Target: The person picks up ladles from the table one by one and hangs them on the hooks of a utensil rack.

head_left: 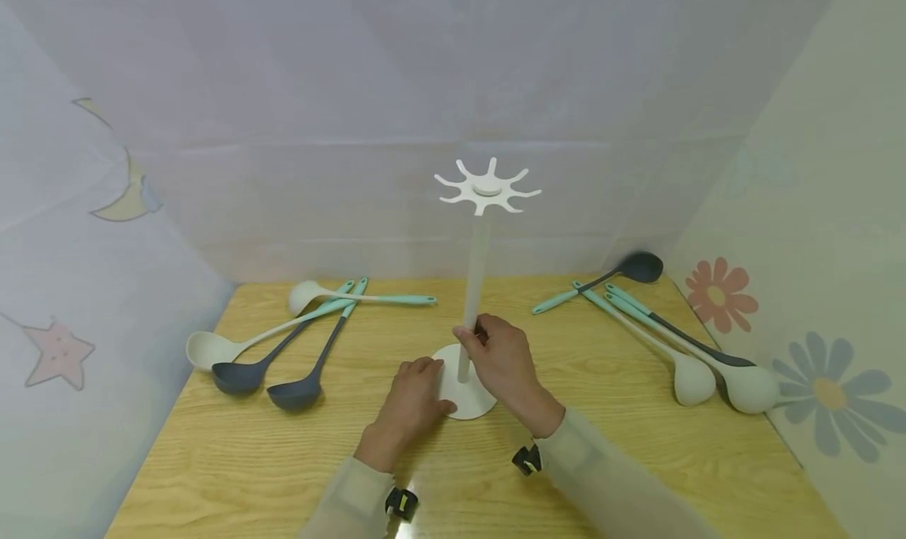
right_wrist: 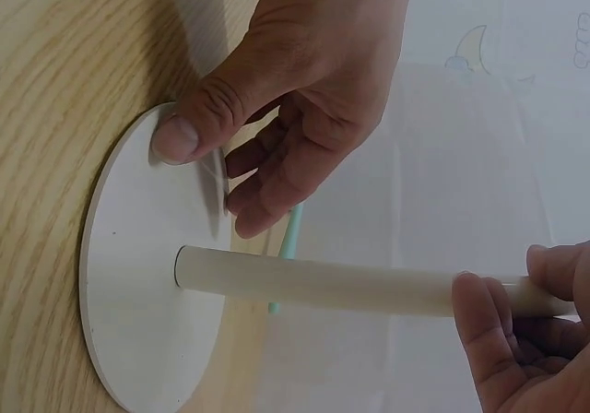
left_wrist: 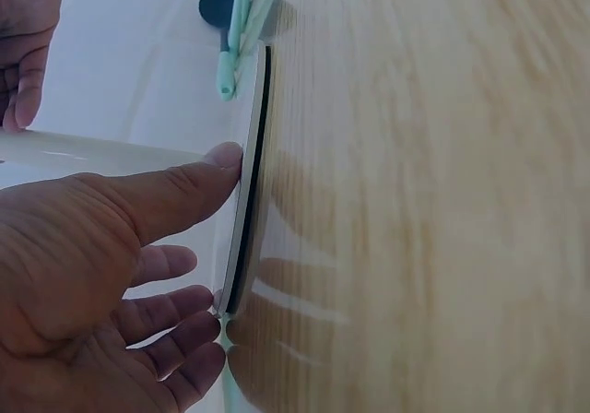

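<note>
A white utensil stand (head_left: 476,275) rises upright from the wooden table, with a ring of open prongs (head_left: 495,199) at its top. My right hand (head_left: 504,359) grips the lower part of its pole; in the right wrist view, thumb and fingers (right_wrist: 479,330) close round the pole. My left hand (head_left: 410,400) holds the left rim of the round base (head_left: 473,405). Its thumb lies on the base's upper side in the left wrist view, and the other fingers (left_wrist: 166,312) bend towards the rim. No ladle hangs on the prongs.
White and dark grey ladles with mint handles lie on both sides. At left are white ladles (head_left: 208,350) and dark ladles (head_left: 296,395), handles crossing. At right lie a dark ladle (head_left: 640,267) and an overlapping group with white bowls (head_left: 752,389). Fabric walls (head_left: 396,208) surround the table.
</note>
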A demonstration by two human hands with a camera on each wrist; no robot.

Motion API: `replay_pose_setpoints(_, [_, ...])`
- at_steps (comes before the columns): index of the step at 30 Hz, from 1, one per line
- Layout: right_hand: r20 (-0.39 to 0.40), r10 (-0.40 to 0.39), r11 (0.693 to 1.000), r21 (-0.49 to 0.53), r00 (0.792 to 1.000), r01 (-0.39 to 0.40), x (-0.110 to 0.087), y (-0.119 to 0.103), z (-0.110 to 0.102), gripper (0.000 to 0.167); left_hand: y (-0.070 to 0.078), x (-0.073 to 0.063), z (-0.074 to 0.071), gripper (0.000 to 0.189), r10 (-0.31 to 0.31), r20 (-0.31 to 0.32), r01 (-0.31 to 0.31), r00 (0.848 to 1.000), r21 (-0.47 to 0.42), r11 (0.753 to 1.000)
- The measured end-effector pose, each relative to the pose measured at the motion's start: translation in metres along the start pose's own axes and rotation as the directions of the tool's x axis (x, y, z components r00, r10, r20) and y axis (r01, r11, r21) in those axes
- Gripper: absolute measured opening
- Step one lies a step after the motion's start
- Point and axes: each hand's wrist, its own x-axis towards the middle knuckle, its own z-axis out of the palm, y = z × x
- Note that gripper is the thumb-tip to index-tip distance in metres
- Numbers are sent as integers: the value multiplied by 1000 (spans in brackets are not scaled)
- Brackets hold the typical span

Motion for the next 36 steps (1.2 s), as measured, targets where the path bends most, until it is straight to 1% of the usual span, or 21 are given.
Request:
replay_pose_setpoints(4, [11,5,999,42,1000,-5,0,2,0,27,0,0,0,72,-2,1,2,1000,-4,1000])
replay_pose_setpoints(6, [17,1,999,48,1000,-2,0,3,0,28,0,0,0,72,-2,1,2,1000,-7,1000])
replay_pose_setpoints(12, [30,-10,1000,15,1000,9,-1,2,-3,23,2,2,-1,73,3,1,-3,1000,2,1000])
replay_pose_setpoints(16, [42,-5,1000,4,999,5,-4,3,-2,21,3,1,0,72,12,-8,-12,1000,11,1000])
replay_pose_setpoints(18, [45,-15,1000,1,999,15,-4,4,-1,20,3,0,0,71,12,-12,-12,1000,10,1000])
replay_pose_setpoints(21, [52,-36,999,-6,998,36,-3,5,-1,19,3,0,-4,68,8,-11,-8,1000,-16,1000])
replay_pose_setpoints(24, [62,-47,999,-17,997,48,-4,7,-1,18,2,0,-7,65,-10,-1,10,1000,-58,998])
replay_pose_setpoints(27, [74,-54,998,-32,996,57,-6,9,-1,19,4,3,-15,59,-36,4,36,999,-102,994])
replay_pose_setpoints(30, [87,-73,996,-52,994,78,-8,11,-1,21,8,8,-27,49,-47,-17,44,999,-145,988])
replay_pose_setpoints(33, [102,-85,993,-78,991,93,-11,17,1,23,17,13,-42,40,-57,-72,40,996,-220,975])
replay_pose_setpoints(36, [123,-70,990,-114,990,85,-18,24,4,26,29,17,-57,36,-60,-150,9,987,-319,948])
